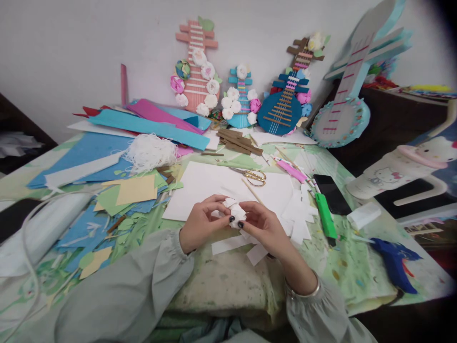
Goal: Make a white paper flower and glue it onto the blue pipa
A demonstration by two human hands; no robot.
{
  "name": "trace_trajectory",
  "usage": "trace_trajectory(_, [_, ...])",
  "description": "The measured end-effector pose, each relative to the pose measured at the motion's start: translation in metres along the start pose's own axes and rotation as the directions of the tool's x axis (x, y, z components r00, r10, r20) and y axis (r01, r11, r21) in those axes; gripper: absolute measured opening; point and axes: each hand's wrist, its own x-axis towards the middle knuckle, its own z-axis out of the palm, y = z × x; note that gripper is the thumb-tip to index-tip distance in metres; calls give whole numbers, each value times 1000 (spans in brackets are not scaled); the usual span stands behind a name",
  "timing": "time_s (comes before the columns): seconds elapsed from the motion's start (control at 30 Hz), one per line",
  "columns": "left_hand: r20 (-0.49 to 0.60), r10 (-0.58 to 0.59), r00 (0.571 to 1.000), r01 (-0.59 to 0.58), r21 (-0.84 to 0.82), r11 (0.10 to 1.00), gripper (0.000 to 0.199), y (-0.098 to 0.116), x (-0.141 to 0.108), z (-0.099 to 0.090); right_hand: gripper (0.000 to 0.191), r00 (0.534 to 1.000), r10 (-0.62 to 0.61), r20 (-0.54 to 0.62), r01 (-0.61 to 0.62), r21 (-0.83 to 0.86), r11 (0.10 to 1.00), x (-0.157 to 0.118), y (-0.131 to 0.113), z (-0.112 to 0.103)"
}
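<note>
Between my two hands is a small white paper flower (234, 209) with crumpled, layered petals. My left hand (206, 221) pinches it from the left with thumb and fingertips. From the other side my right hand (264, 223) grips it the same way, thumb at the lower edge. Below the hands lie loose white paper strips (230, 244). A large white sheet (200, 183) spreads behind them, bearing gold-handled scissors (255, 177) and a thin wooden stick (252, 190). More cut white strips (299, 214) are heaped to the right.
Decorated model lutes (280, 112) lean against the wall. A tangle of white string (152, 152) and coloured paper scraps (137, 190) cover the left. On the right are a green utility knife (325, 215), a phone (332, 193), a blue glue gun (394, 262) and a tumbler (389, 171).
</note>
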Motion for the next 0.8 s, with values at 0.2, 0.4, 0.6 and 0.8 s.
trace_trajectory(0.2, [32,25,999,-26,15,1000,15,0,-1,0,32,999,10,-39,-11,-40,999,-1,3,4])
trace_trajectory(0.4, [15,29,999,-29,-22,999,20,-1,0,-2,33,998,41,-45,-39,53,998,-1,-5,7])
trace_trajectory(0.6, [82,91,993,-84,-79,993,23,4,-3,-1,32,994,90,-66,-76,186,980,2,-10,5])
trace_trajectory(0.8, [48,173,984,-175,23,984,71,-5,-5,5,34,985,129,-113,-96,259,961,3,-6,4])
